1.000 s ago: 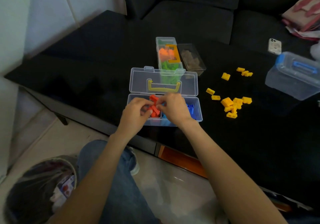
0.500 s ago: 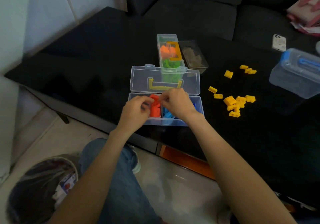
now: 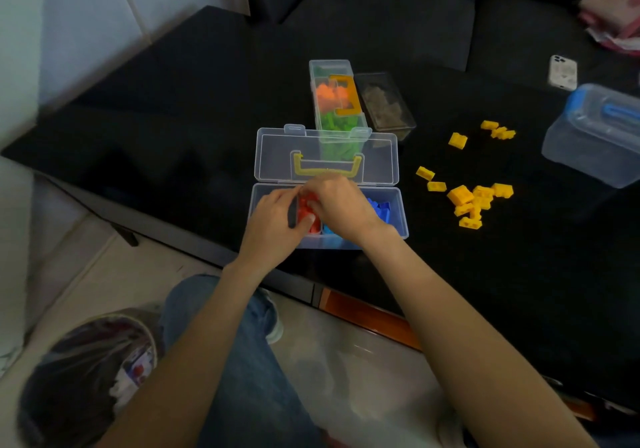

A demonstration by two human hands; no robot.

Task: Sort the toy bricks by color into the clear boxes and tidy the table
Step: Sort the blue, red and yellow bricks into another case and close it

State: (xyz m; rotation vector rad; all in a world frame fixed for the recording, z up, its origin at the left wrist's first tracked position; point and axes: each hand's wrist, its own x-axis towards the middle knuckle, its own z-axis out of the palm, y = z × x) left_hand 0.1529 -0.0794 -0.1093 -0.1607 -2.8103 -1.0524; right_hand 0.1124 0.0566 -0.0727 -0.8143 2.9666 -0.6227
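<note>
1. Dim indoor light overall; the black tabletop [image 3: 173, 129] swallows detail and reads nearly flat.
2. Brightest area at 9 to 11 o'clock: the pale wall [image 3: 86, 14], so light seems to come from that side.
3. Soft sheen on the open clear box [image 3: 327, 156] lid; no hard glare.
4. Mild motion blur on both hands and the red bricks [image 3: 306, 210].
5. Wide-angle bending at the edges; forearms stretched at 5 to 7 o'clock.
6. Yellow bricks [image 3: 467, 201] fairly sharp; sofa [image 3: 381, 14] at 12 o'clock murky.
</note>
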